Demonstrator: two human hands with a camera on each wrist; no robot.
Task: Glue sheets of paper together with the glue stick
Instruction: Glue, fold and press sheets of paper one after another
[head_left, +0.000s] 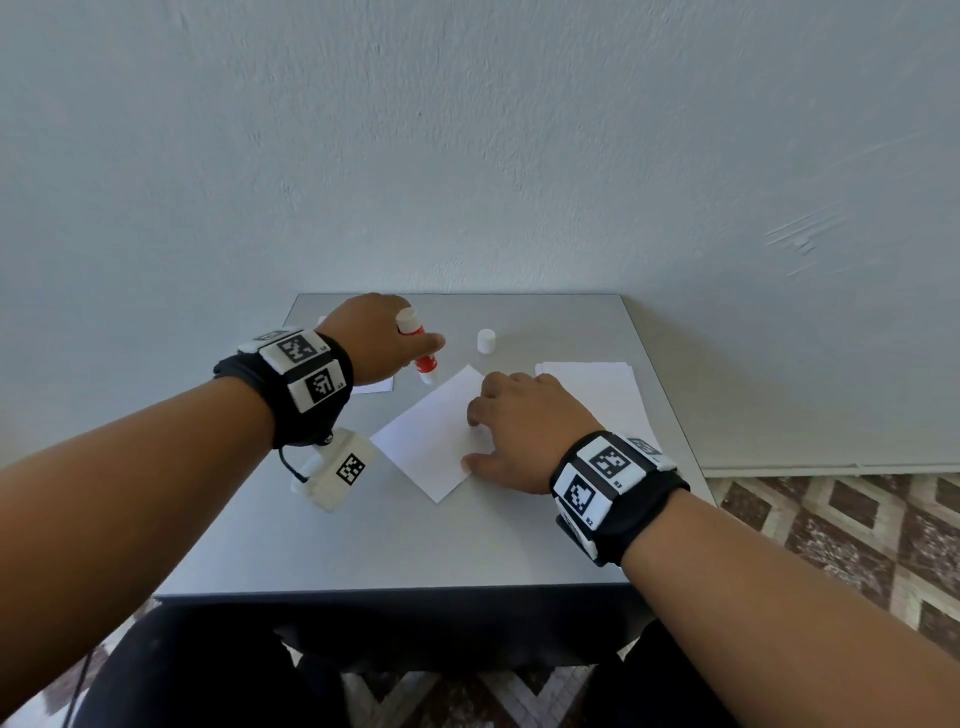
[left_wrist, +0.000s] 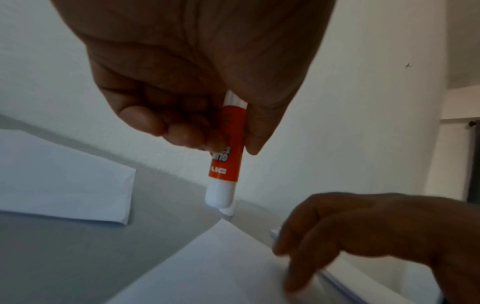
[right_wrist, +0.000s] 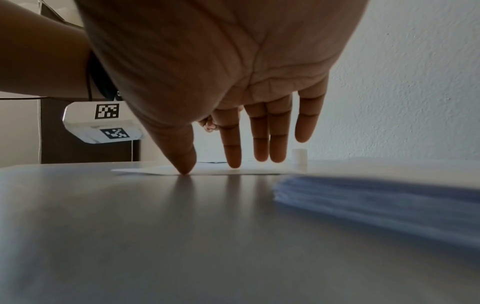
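grey table (head_left: 395, 540) against pale wall. my left hand (head_left: 371, 332) pinches uncapped glue stick (head_left: 418, 349), tip down over far corner of sheet (head_left: 426, 441), ready to spread. my right hand (head_left: 519, 426), fingers straight, pins sheet against sliding. cap (head_left: 486, 341) stands beyond; stack (head_left: 597, 384) right.

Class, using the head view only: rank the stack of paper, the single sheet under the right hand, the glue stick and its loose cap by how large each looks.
1. Single sheet, though the stack of paper looks similar; the right hand covers part of both, so that order is unsure.
2. Glue stick.
3. Cap, clearly smallest.
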